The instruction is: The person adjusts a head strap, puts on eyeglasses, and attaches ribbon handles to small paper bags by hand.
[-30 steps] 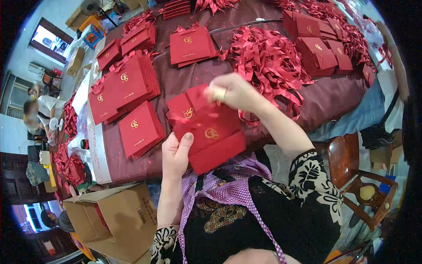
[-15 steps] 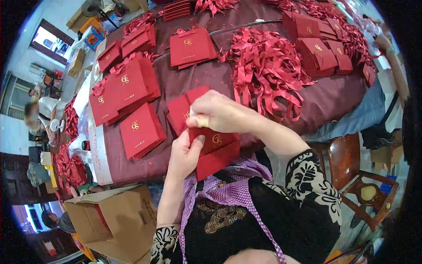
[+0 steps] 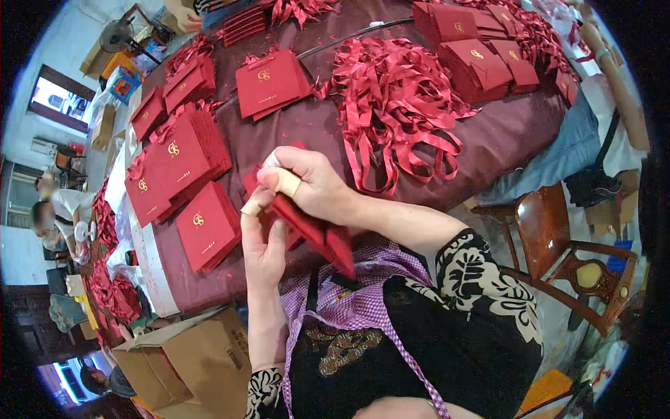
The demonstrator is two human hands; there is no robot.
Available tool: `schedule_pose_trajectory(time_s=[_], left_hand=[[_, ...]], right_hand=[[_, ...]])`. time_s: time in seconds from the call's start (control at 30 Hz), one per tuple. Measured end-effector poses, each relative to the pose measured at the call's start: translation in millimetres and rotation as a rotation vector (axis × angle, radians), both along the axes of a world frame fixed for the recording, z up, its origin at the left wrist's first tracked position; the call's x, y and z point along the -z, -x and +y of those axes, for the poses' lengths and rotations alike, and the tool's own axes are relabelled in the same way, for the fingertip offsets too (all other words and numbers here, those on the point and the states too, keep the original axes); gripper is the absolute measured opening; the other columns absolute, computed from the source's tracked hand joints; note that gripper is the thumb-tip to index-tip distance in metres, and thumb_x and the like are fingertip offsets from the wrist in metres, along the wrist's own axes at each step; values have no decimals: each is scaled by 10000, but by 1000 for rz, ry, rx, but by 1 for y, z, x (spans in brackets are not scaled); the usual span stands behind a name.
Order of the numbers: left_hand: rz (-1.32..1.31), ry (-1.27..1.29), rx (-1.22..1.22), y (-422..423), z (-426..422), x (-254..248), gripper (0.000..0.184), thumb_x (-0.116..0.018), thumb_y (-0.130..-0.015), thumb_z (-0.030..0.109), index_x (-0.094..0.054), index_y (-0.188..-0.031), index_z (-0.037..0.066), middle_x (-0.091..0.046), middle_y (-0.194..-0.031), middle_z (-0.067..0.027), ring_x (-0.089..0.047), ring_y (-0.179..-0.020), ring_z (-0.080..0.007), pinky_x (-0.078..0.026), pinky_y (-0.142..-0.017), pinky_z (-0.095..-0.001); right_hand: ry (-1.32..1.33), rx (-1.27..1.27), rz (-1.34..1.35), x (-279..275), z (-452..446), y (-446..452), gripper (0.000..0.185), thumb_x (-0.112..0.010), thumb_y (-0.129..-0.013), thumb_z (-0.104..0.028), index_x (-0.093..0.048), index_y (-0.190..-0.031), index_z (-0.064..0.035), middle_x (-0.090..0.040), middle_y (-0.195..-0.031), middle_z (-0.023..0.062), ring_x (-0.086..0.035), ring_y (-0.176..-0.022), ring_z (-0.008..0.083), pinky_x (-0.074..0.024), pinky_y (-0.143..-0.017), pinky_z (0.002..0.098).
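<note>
A red paper gift bag (image 3: 322, 244) is tilted between my two hands, close to the table edge in front of my apron. My left hand (image 3: 262, 241) is closed on its left side, thumb against the paper. My right hand (image 3: 307, 183) is pinched above it, near the left fingertips, and covers the bag's upper part. Pale tape wraps fingers on both hands. Whatever lies between the pinched fingertips is hidden. Left of my hands lies a stack of red gift bags (image 3: 208, 227) with gold lettering. A heap of red ribbons (image 3: 398, 105) lies beyond my right hand.
More red bag stacks (image 3: 187, 150) line the left of the dark red tablecloth (image 3: 279, 133); others (image 3: 474, 66) sit at the far right. An open cardboard box (image 3: 195, 363) stands lower left, a wooden chair (image 3: 541, 230) at right. Other people are around the table.
The bag has turned from lying broad side up to a steeper, edge-on tilt. My hands have moved slightly left and closer together. The whole view has shifted a little.
</note>
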State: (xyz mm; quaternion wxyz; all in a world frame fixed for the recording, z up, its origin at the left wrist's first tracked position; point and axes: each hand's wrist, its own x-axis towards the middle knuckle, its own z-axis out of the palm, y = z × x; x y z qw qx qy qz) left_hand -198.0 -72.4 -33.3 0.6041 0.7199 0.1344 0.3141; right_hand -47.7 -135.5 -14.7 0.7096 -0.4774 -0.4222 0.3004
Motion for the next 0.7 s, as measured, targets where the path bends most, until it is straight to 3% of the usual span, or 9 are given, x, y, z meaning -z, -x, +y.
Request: schedule_pose_trajectory(time_s=[0.07,0.13,0.2,0.23,0.37,0.5,0.53,0.6,0.7], left_hand=[[70,-109,-95,-1,-3,-4,445,-558,-939,107,-383,-1326,-23,-467,-1301,-130,-461,-1223,-246,-340,-1058,-368],[-16,-89,-148,-4,-6,-7,427,-617,-919,154,-451,-1266,-31,-517,-1229,-130,-514,-1140,-256,-380,-1014,-373],[60,-454,-223,-2,-1,-7,368,-657,-894,160,-526,-1171,-44,-554,-1162,-141,-531,-1105,-252,-401,-977,-356],[22,-311,-236,-6,-6,-11,277,-694,-852,103,-569,-1050,-44,-567,-1087,-137,-537,-1047,-234,-419,-926,-325],[27,-175,-152,0,1,-13,195,-702,-784,-39,-536,-877,8,-535,-966,-63,-498,-853,-144,-417,-795,-252],[55,43,-224,16,12,-13,175,-669,-801,-68,-536,-832,40,-516,-869,5,-466,-778,-77,-392,-696,-214],[89,83,-288,18,12,-13,161,-668,-821,-51,-540,-832,45,-513,-835,23,-456,-749,-60,-381,-669,-200],[87,134,-349,19,16,-16,126,-669,-852,-7,-555,-840,46,-504,-768,56,-434,-696,-27,-352,-630,-173],[100,158,-405,21,28,-8,92,-661,-863,1,-575,-858,33,-514,-774,56,-437,-695,-20,-360,-633,-171]], right_hand=[[-132,83,-104,-1,1,7,139,-580,-922,-114,-594,-859,9,-584,-867,52,-547,-810,102,-454,-728,255],[-173,103,-153,0,3,8,151,-590,-923,-127,-599,-859,10,-593,-920,76,-570,-844,133,-459,-752,264],[-212,152,-242,1,4,8,170,-603,-920,-147,-607,-855,10,-598,-922,80,-578,-853,138,-462,-761,268],[-178,153,-224,-1,3,9,178,-613,-916,-161,-613,-851,5,-603,-907,84,-583,-854,160,-463,-767,284],[-164,141,-447,7,2,-7,187,-616,-907,-196,-611,-865,-14,-605,-848,100,-599,-850,261,-471,-778,352],[91,331,-793,40,-17,-47,153,-647,-850,-201,-606,-871,-54,-632,-878,104,-602,-856,314,-469,-745,408],[241,359,-858,36,-32,-50,206,-655,-829,-291,-637,-891,-95,-631,-904,98,-589,-902,300,-441,-788,413],[421,232,-1007,19,-73,-53,253,-685,-811,-276,-607,-944,-76,-590,-922,82,-555,-926,289,-411,-853,398],[535,249,-1171,34,-107,-56,303,-706,-764,-284,-605,-945,-64,-564,-968,92,-517,-990,290,-384,-892,405]])
